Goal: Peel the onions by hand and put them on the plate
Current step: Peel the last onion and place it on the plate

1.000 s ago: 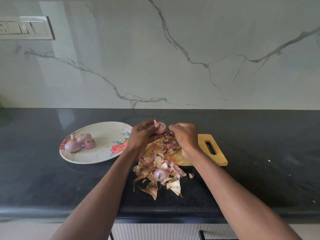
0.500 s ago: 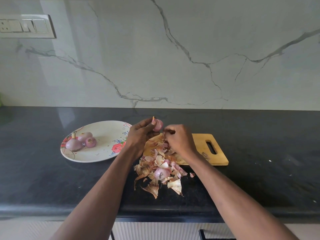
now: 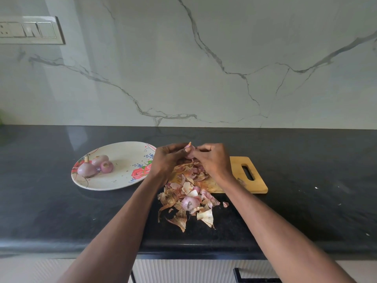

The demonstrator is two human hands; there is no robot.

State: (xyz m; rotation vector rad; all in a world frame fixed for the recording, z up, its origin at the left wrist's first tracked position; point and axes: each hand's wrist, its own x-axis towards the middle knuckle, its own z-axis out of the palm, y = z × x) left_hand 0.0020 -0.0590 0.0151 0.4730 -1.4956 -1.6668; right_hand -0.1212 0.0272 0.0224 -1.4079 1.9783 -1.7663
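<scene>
A small pink onion [image 3: 189,151] is held above the wooden cutting board [image 3: 240,166]. My left hand [image 3: 167,160] grips it from the left, and my right hand [image 3: 212,160] pinches it from the right, fingers on its skin. Most of the onion is hidden by the fingers. A white flowered plate [image 3: 122,176] lies to the left on the black counter, with three peeled onions [image 3: 95,166] at its left side. A heap of onion peels [image 3: 189,199] spreads from the board onto the counter below my hands; a pink rounded onion piece [image 3: 189,202] lies in it.
The black counter [image 3: 306,201] runs the full width, with its front edge near the bottom. A marble backsplash [image 3: 204,58] stands behind, with a switch panel [image 3: 30,29] at upper left. A tiny peel scrap [image 3: 225,204] lies right of the heap.
My right hand has come up from the peel heap to meet the onion in my left hand. Both hands now sit together on it.
</scene>
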